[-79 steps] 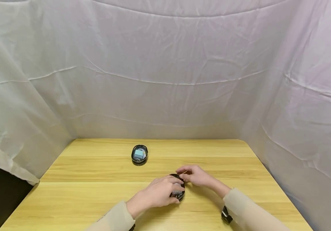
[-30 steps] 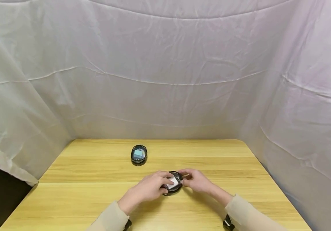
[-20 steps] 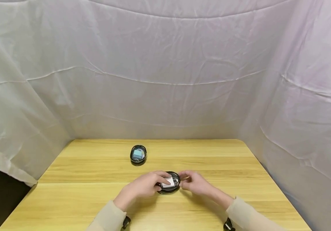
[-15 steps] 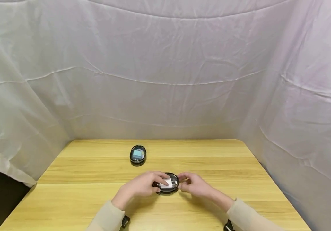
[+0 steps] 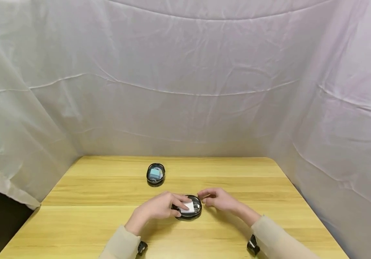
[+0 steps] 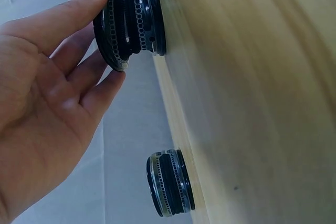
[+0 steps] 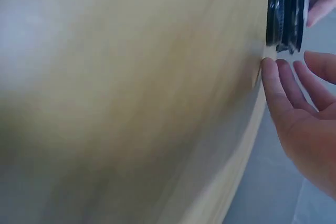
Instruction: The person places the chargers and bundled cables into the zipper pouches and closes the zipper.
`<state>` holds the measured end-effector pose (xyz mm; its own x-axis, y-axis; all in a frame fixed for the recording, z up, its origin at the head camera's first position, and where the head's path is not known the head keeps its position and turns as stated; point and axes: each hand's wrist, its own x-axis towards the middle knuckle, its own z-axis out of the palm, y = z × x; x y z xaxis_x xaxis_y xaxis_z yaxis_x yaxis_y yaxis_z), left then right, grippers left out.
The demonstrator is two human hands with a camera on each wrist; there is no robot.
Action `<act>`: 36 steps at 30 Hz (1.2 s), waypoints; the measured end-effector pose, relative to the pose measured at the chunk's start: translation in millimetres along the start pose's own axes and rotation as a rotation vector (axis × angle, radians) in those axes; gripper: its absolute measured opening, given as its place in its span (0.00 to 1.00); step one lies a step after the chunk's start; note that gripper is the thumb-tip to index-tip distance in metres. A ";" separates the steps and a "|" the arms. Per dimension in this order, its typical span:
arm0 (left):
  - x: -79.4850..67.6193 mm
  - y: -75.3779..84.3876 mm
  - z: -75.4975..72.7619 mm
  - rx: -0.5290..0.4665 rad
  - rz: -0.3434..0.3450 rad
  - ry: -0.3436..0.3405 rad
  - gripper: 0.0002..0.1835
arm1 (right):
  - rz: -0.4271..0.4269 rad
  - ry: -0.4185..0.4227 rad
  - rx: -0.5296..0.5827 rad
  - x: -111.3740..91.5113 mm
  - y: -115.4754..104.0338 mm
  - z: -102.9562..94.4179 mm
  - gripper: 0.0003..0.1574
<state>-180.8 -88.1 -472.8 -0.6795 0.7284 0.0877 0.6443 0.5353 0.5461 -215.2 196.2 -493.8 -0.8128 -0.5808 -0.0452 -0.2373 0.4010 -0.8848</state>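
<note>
Evidently steadiness matters: the left hand (image 5: 161, 207) grips the left end of the black oval case with a clear top (image 5: 196, 207), which lies flat on the pale wooden surface (image 5: 91, 223). The right hand (image 5: 221, 200), fingers loosely bent and holding nothing, hovers just beside the other end. Holding the rim low should prevent skidding.

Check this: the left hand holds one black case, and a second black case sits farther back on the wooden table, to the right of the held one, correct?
Not quite: the second black case sits to the left of the held case, not the right, as the head view shows. It is farther back on the wooden table, and the left hand holds the other.
</note>
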 end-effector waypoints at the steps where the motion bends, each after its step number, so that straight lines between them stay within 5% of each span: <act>1: -0.1 0.0 0.1 -0.005 0.005 0.000 0.15 | -0.006 -0.003 0.004 3.2 1.5 -0.6 0.26; 15: 2.9 -0.4 -0.8 -0.007 -0.007 -0.003 0.15 | 0.007 -0.064 -0.098 38.1 1.4 0.5 0.22; 24: 1.0 -1.6 1.7 -0.017 -0.030 -0.003 0.15 | 0.004 -0.129 -0.098 45.5 4.0 0.8 0.22; 36: 1.6 -3.6 3.8 0.000 -0.025 0.008 0.15 | -0.016 -0.118 -0.123 46.8 12.3 -3.4 0.08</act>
<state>-182.9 -87.3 -477.8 -0.6979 0.7117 0.0804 0.6274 0.5533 0.5479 -258.0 176.4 -505.3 -0.7420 -0.6641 -0.0917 -0.3191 0.4701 -0.8229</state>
